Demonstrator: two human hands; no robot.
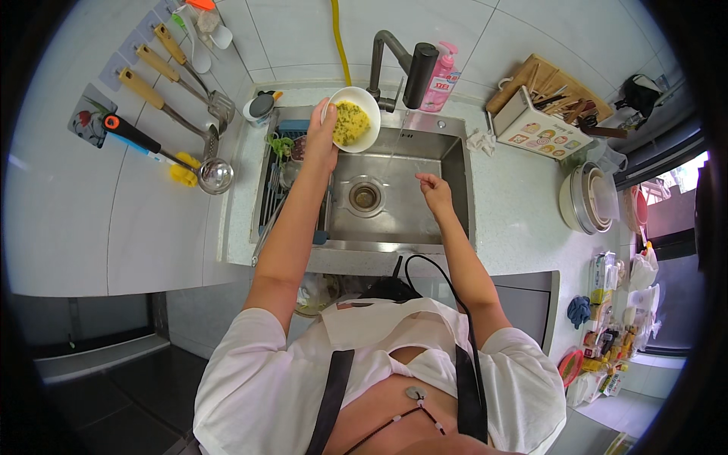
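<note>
My left hand (326, 136) grips the rim of a small white bowl (369, 139), thumb on the near edge, and tilts it over the back left of the sink. Inside the bowl lies a yellow mixture (349, 121) with chopped green bits, like beaten egg with herbs. Over the right part of the steel sink (394, 227) is my right hand (434, 192), its fingers curled together; whether anything is in them is hidden. A grey tap (379, 61) with a black head stands behind the sink, and a faint thin stream seems to fall below it.
A drying rack (271, 199) with greens fills the sink's left side. Behind the tap's right stands a pink soap bottle (440, 83). Utensils, including a slotted ladle (214, 176), hang on the left wall. At right are a chopstick holder (535, 129) and stacked bowls (584, 199).
</note>
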